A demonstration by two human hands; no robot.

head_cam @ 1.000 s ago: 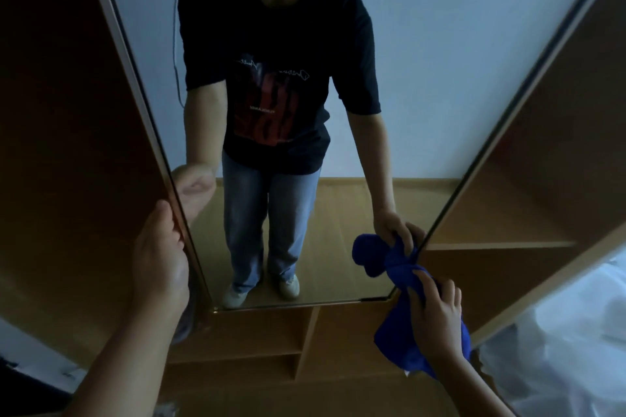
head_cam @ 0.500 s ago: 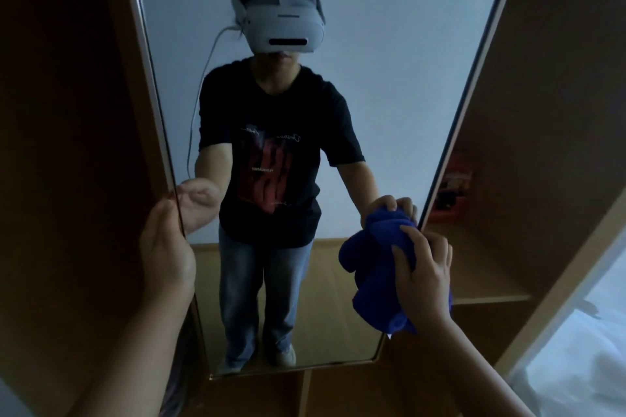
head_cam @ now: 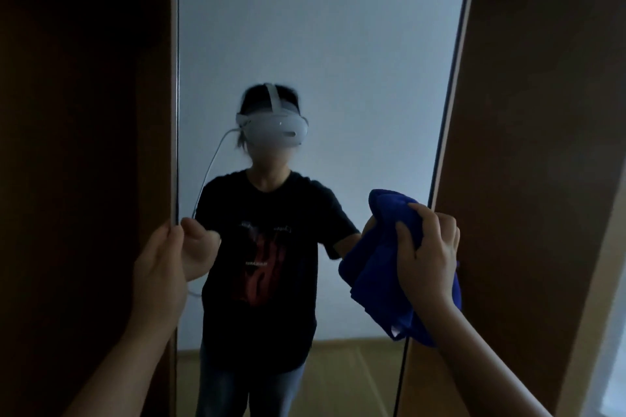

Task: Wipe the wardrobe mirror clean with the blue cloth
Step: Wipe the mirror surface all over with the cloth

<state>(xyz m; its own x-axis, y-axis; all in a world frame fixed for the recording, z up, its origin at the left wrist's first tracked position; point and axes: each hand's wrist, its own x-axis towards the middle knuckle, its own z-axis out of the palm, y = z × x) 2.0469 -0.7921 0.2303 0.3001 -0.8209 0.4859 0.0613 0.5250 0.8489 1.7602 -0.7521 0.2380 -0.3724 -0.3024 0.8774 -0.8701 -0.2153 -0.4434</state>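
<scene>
The right hand (head_cam: 427, 256) clenches the bunched blue cloth (head_cam: 379, 267) against the wardrobe mirror (head_cam: 321, 44), most cloth hanging below the grip. The left hand (head_cam: 159, 267) grasps the mirror's left edge.

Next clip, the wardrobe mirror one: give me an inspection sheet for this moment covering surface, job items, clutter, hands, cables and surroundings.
Surface: wardrobe mirror, tall and narrow, reflecting a person in a headset and a pale wall; any smears cannot be made out in the dim light.
Job's things: blue cloth, bunched, at the mirror's right edge.
Clutter: nothing seen.
Hands: left hand grips the mirror's left edge; right hand clutches the blue cloth.
Cables: white cable, seen only in the reflection, running down from the headset.
Surroundings: dark brown wardrobe panels on both sides; wood floor in the reflection.
</scene>
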